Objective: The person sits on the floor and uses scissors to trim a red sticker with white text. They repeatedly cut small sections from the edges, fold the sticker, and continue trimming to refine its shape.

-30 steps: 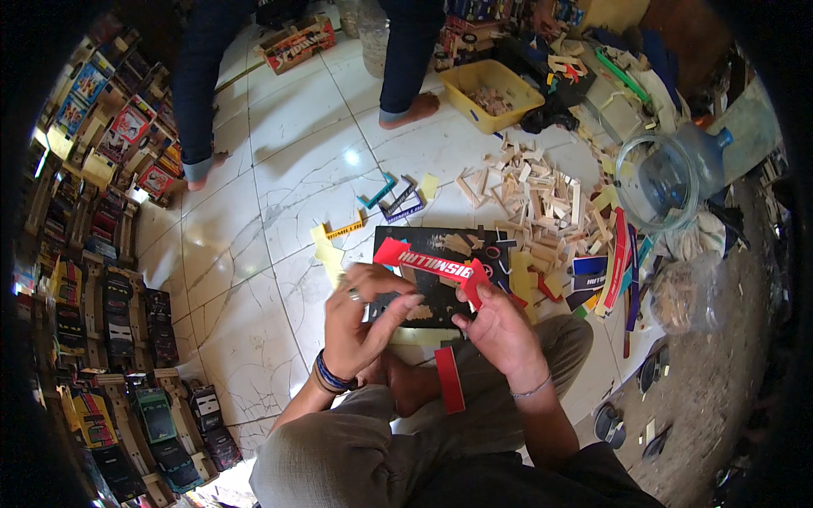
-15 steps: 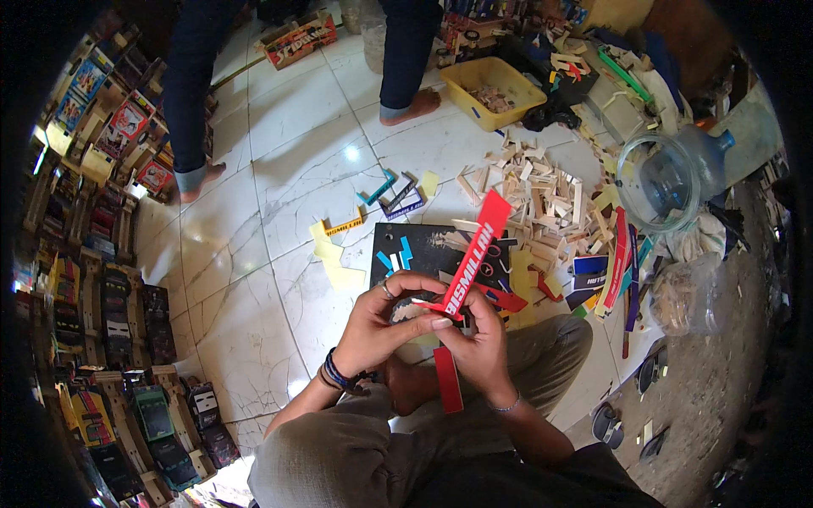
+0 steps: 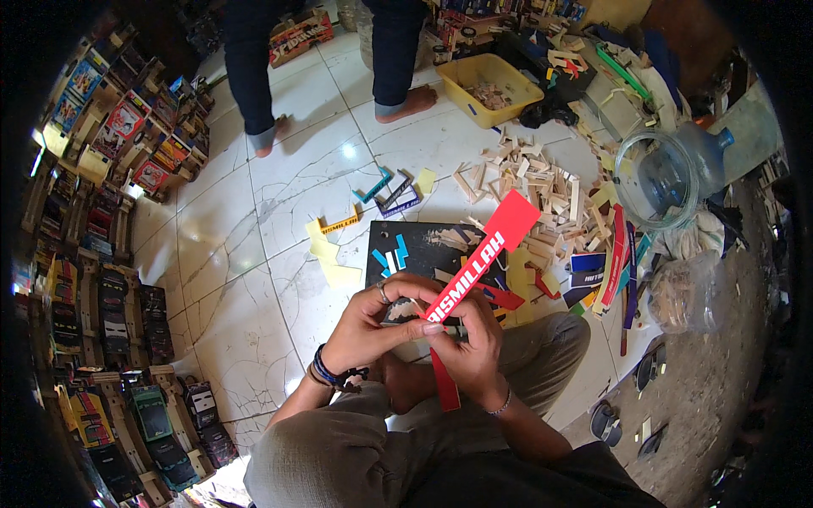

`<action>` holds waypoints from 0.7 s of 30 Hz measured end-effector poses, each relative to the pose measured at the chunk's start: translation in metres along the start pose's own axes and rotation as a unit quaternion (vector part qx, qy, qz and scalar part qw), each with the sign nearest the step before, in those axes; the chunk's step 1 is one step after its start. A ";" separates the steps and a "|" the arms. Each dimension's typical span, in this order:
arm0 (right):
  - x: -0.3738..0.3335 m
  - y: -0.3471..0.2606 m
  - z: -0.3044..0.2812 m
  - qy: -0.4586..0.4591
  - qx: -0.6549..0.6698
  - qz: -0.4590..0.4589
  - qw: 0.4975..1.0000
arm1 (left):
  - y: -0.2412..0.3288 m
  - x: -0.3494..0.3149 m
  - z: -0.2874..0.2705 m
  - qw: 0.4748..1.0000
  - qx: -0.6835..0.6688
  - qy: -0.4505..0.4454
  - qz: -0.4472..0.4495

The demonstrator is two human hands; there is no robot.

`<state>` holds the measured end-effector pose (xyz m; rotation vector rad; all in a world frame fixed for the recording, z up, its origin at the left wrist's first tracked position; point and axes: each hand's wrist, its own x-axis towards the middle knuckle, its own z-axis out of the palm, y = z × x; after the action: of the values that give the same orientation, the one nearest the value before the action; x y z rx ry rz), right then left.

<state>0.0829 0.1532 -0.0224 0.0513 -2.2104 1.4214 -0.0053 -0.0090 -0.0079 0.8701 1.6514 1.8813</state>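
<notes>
A long red sticker-like strip [image 3: 481,261] with white lettering slants up and to the right from between my hands. My left hand [image 3: 373,317], fingers curled, pinches its lower end with thumb and fingertips. Close beside it, my right hand [image 3: 474,343] is closed around the same end. A plain red tail [image 3: 445,385] hangs below my right hand; whether it belongs to the same strip is hidden by the fingers. Beyond my hands lies a black board [image 3: 381,233], with small blue and white pieces [image 3: 391,257] on it.
Ahead on the tiles is a heap of small wood pieces [image 3: 542,190], with a yellow basin [image 3: 457,93] behind it. Another person's legs [image 3: 398,68] stand farther off. Toy trucks [image 3: 152,415] line the left. A clear jar [image 3: 656,182] and coloured strips [image 3: 622,262] lie right.
The red strip's upper end has swung to the right and turned its broad face upward. The other person's foot on the left has moved to the right. My hands have barely shifted.
</notes>
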 end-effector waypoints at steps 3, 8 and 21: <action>0.001 -0.001 -0.001 0.000 0.001 -0.004 1.000 | 0.001 0.000 0.001 1.000 -0.009 -0.007 -0.013; 0.006 -0.001 -0.007 -0.048 0.010 -0.033 0.998 | 0.002 -0.002 0.000 0.998 -0.058 0.001 -0.035; 0.007 0.015 -0.023 -0.046 0.406 0.277 0.870 | 0.006 -0.002 0.001 0.999 0.033 -0.017 -0.009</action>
<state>0.0814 0.1814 -0.0251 -0.2506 -1.5769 2.6342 -0.0030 -0.0102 -0.0023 0.9045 1.7037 1.7999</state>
